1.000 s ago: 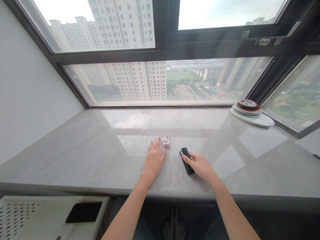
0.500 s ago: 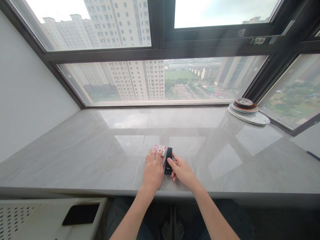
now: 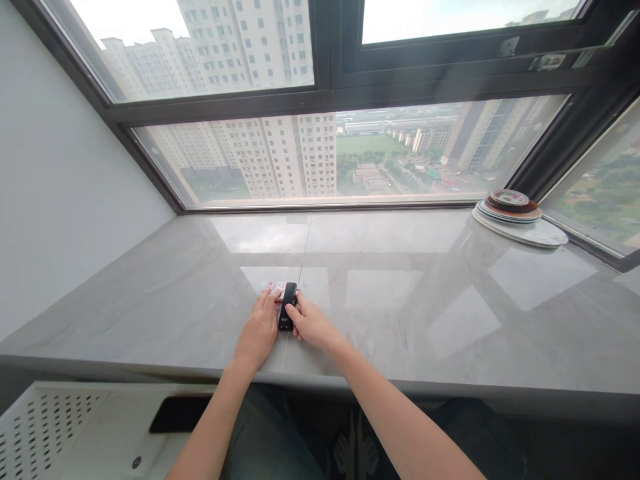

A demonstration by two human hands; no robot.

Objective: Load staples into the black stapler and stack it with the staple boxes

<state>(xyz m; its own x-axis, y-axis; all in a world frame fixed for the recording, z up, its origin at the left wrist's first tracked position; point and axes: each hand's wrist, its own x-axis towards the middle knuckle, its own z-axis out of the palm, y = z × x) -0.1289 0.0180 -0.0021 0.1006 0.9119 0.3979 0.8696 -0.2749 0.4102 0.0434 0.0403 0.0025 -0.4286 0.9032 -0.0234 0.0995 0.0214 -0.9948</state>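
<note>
My right hand (image 3: pixel 309 321) grips a long black stapler (image 3: pixel 288 307), its thumb on the top and its fingers round the right side. The stapler lies lengthwise away from me, close above the countertop or resting on it; I cannot tell which. My left hand (image 3: pixel 259 327) is against its left side, with fingertips on a small flat red-and-white printed packet (image 3: pixel 279 287). The stapler overlaps the packet's right part, and the left fingers cover its near edge.
A grey marble-look countertop (image 3: pixel 380 320) runs below a dark-framed window (image 3: pixel 320 100). Stacked plates (image 3: pixel 520 223) stand at the back right corner. Below the front edge, at left, is a white perforated surface (image 3: pixel 100 440) with a flat black rectangular object (image 3: pixel 177 415).
Both hands have moved left along the countertop, carrying the stapler and packet. The stapler now overlaps the packet, where before it was beside it. The view has shifted slightly.
</note>
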